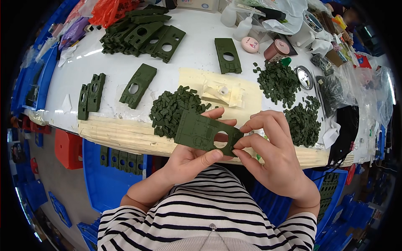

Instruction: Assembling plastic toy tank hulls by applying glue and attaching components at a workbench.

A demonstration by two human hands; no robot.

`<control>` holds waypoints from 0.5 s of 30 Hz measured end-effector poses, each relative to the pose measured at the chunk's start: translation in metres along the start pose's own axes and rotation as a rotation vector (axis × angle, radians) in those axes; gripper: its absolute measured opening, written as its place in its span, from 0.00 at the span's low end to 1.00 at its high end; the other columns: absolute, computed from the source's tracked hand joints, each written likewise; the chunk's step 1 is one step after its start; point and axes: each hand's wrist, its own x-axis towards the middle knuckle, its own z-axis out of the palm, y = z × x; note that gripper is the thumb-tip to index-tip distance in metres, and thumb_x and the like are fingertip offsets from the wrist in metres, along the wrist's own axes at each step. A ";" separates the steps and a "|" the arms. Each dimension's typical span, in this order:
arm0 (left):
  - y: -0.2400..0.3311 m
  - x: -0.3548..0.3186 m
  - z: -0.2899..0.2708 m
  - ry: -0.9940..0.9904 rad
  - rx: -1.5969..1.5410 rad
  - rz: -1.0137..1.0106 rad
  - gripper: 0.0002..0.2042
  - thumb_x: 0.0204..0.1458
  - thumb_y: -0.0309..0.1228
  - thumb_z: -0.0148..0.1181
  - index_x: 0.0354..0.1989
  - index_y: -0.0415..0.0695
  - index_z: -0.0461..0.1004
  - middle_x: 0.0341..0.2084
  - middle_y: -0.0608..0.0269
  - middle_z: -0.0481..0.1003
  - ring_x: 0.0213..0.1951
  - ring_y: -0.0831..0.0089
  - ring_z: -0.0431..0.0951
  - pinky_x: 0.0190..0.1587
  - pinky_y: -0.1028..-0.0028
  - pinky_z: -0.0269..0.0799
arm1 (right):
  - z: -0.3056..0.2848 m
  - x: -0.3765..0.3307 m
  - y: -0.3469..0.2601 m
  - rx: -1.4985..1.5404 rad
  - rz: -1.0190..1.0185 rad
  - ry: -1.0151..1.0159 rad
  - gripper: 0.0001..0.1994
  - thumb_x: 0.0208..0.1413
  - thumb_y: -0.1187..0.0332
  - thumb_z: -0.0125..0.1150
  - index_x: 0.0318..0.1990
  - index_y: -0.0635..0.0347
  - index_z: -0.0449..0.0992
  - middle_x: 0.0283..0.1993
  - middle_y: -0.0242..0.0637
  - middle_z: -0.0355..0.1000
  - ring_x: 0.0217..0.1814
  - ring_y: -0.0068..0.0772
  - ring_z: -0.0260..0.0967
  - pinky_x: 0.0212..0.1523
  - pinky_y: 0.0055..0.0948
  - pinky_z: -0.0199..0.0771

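My left hand (192, 161) is closed around a dark green plastic model tank hull (194, 131), a flat plate with a round hole near its right end. It is held tilted above the table's front edge, thumb on the near side and fingertips showing beyond the far side. At the plate's right end, my right hand (270, 152) pinches the edge with its fingertips. Whether a small piece is also between those fingers is hidden. Just beyond the plate lies a pile of small green plastic pieces (169, 111). A cream-coloured fixture (224, 92) sits behind it on a taped patch.
More green hulls (142, 37) are stacked far left; single hulls (138, 85) lie around the table. On the right are two more piles of small pieces (278, 81), a round metal lid (303, 77) and pump bottles (243, 28). Blue crates (94, 175) stand below the padded edge (113, 134).
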 end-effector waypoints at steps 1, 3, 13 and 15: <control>-0.001 0.000 0.000 -0.002 0.032 0.023 0.36 0.56 0.33 0.56 0.68 0.39 0.41 0.61 0.47 0.59 0.60 0.58 0.64 0.57 0.61 0.69 | 0.000 0.000 0.001 0.006 0.007 0.003 0.10 0.38 0.79 0.66 0.29 0.63 0.71 0.41 0.38 0.66 0.49 0.46 0.61 0.47 0.39 0.64; -0.005 0.000 -0.002 -0.007 0.097 0.088 0.36 0.56 0.31 0.56 0.68 0.38 0.40 0.61 0.46 0.58 0.60 0.58 0.64 0.56 0.61 0.70 | -0.001 0.000 0.002 0.023 0.024 -0.004 0.09 0.39 0.79 0.66 0.29 0.63 0.71 0.42 0.39 0.65 0.49 0.46 0.60 0.47 0.39 0.64; -0.009 -0.002 -0.001 0.014 0.081 0.070 0.36 0.56 0.29 0.56 0.68 0.38 0.40 0.62 0.46 0.56 0.59 0.58 0.64 0.55 0.61 0.71 | 0.002 0.000 0.002 -0.029 0.030 -0.041 0.11 0.40 0.80 0.65 0.32 0.63 0.70 0.44 0.41 0.63 0.50 0.47 0.57 0.46 0.39 0.64; -0.009 -0.001 -0.003 0.002 0.153 0.115 0.36 0.56 0.29 0.55 0.68 0.39 0.40 0.62 0.46 0.56 0.59 0.59 0.63 0.55 0.61 0.71 | 0.004 0.000 0.001 -0.066 0.014 -0.012 0.11 0.40 0.80 0.64 0.32 0.63 0.70 0.44 0.41 0.63 0.50 0.48 0.57 0.46 0.39 0.64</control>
